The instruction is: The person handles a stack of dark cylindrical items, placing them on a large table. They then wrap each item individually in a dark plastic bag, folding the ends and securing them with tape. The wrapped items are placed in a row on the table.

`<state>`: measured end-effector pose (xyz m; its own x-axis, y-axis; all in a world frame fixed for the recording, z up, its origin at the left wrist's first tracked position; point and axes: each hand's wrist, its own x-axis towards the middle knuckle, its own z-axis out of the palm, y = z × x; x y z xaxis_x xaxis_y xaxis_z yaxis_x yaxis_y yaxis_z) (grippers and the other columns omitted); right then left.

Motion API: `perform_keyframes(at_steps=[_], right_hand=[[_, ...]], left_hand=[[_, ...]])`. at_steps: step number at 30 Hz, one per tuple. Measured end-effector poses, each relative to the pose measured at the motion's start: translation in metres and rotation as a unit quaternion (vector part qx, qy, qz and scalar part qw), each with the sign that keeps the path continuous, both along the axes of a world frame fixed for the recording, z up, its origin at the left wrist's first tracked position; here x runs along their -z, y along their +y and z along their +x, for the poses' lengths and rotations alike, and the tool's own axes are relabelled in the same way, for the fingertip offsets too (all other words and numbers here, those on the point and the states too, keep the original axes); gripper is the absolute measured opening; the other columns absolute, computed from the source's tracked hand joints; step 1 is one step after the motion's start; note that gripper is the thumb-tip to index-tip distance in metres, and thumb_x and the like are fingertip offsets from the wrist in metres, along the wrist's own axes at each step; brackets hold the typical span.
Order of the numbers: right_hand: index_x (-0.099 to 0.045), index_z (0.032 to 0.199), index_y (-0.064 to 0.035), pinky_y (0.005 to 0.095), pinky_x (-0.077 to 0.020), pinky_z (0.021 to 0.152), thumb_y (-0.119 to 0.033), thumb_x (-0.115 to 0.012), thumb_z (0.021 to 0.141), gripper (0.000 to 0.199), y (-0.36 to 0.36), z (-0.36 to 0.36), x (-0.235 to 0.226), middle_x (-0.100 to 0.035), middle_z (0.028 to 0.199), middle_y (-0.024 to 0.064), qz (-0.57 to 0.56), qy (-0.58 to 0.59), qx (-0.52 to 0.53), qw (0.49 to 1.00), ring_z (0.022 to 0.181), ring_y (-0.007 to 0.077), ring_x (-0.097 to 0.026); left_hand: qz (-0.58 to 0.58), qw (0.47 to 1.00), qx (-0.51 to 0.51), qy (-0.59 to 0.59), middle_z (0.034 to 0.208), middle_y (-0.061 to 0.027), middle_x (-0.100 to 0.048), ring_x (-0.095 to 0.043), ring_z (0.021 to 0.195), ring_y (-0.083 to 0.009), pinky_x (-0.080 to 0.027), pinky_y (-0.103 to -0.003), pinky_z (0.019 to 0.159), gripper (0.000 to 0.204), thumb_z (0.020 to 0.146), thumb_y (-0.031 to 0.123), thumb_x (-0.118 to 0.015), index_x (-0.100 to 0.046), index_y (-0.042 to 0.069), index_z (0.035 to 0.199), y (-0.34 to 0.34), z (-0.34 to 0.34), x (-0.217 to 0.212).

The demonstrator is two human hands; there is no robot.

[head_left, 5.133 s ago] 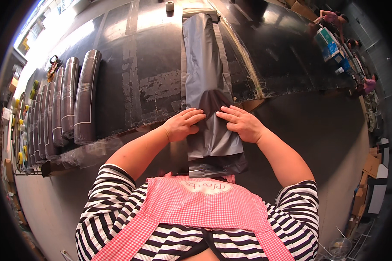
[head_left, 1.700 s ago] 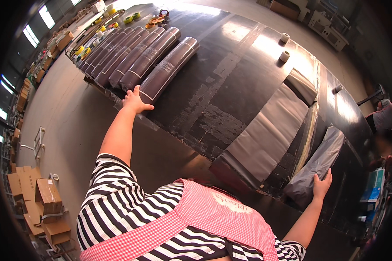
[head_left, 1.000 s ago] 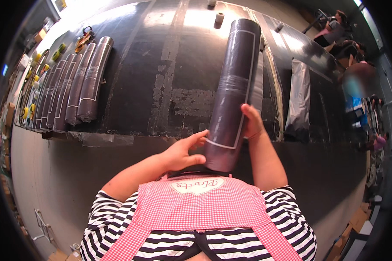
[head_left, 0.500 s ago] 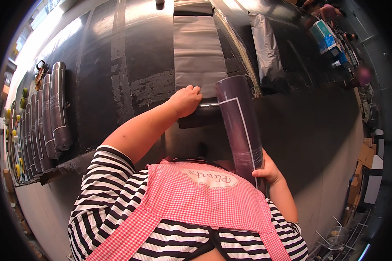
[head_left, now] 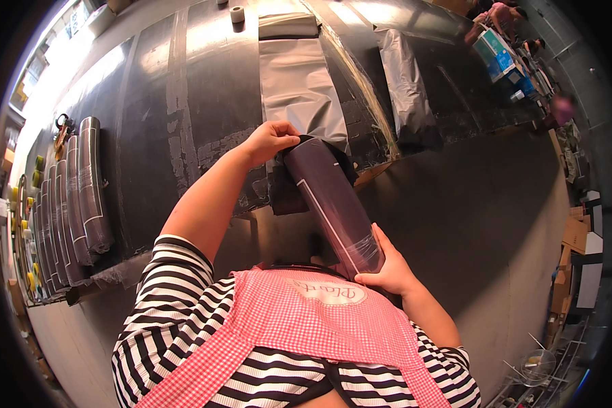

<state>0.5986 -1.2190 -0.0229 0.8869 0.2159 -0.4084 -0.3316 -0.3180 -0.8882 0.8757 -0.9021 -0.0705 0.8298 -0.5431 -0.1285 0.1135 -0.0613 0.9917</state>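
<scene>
A dark purple roll [head_left: 333, 204] with a white line, wrapped in clear film, slants from my front to the table edge. My right hand [head_left: 389, 266] grips its near end, thumb on one side and fingers along the other. The roll's far end sits at the opened mouth of a grey plastic bag [head_left: 296, 75] lying flat on the table. My left hand [head_left: 270, 143] is closed, pinching the bag's edge beside the roll's far end. The bag's black lower lip [head_left: 285, 194] hangs over the table edge under the roll.
Several wrapped rolls [head_left: 92, 183] lie side by side at the table's left. Another grey plastic bag [head_left: 404, 81] lies right of a strip of clear film [head_left: 360, 85]. A small tape roll [head_left: 236, 15] stands at the back. Boxes [head_left: 500, 58] and people are at the far right.
The roll has swung left and forward, its far end now at the bag's mouth. My left hand has lifted the bag's edge, and the bag has wrinkled. My right hand moved left with the roll.
</scene>
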Motion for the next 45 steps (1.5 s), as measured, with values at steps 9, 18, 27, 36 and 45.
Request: perform_keyframes(at_steps=[9,18,27,36,45], right_hand=[[-0.013,0.157,0.0027,0.0322,-0.032,0.115,-0.023,-0.092,0.064,0.124,0.043,0.111,0.005,-0.04,0.153,0.0182,0.036,-0.016,0.055,0.998,0.14,0.0236,-0.04],[-0.052,0.136,-0.0004,0.0386,-0.0508,0.092,-0.038,-0.07,0.088,0.063,0.047,0.242,0.017,-0.067,0.109,0.0195,-0.157,-0.036,0.018,0.987,0.104,0.0316,-0.065],[-0.068,0.115,-0.0065,0.0416,-0.0523,0.091,-0.013,-0.069,0.08,0.036,0.073,0.368,0.062,-0.069,0.104,0.0154,-0.257,-0.348,0.029,0.901,0.1,0.0331,-0.066],[-0.066,0.095,-0.011,0.0477,-0.0513,0.082,-0.013,-0.057,0.085,0.013,0.056,0.371,0.082,-0.065,0.098,0.0162,-0.236,-0.422,-0.069,0.872,0.098,0.0412,-0.061],[-0.065,0.124,-0.0116,0.0326,-0.0514,0.091,-0.028,-0.062,0.094,0.034,-0.039,0.082,0.082,-0.068,0.119,0.0075,-0.01,0.131,-0.313,0.941,0.106,0.019,-0.066]], left_hand=[[0.184,0.874,-0.206,-0.4,0.112,-0.0139,-0.071,-0.069,0.088,-0.0254,-0.054,-0.034,0.079,0.01,0.084,0.003,-0.06,-0.059,-0.001,0.094,-0.024,0.064,-0.029],[0.051,0.843,-0.35,-0.405,0.118,-0.0147,-0.062,-0.065,0.087,-0.0318,-0.054,-0.036,0.078,0.015,0.081,-0.004,-0.061,-0.062,0.003,0.094,-0.001,0.075,0.011],[0.17,0.837,-0.316,-0.414,0.102,-0.0141,-0.06,-0.06,0.094,-0.0365,-0.051,-0.041,0.083,0.013,0.082,-0.001,-0.06,-0.06,0.005,0.094,-0.004,0.051,0.009],[0.305,0.843,-0.264,-0.355,0.092,-0.018,-0.06,-0.059,0.092,-0.0412,-0.049,-0.046,0.08,0.004,0.083,0.003,-0.053,-0.052,0.004,0.087,-0.012,0.052,-0.013],[0.053,0.953,0.244,-0.171,0.084,-0.0136,-0.058,-0.059,0.084,-0.0365,-0.049,-0.043,0.073,0.008,0.083,0.006,-0.064,-0.058,0.003,0.087,-0.023,-0.181,-0.046]])
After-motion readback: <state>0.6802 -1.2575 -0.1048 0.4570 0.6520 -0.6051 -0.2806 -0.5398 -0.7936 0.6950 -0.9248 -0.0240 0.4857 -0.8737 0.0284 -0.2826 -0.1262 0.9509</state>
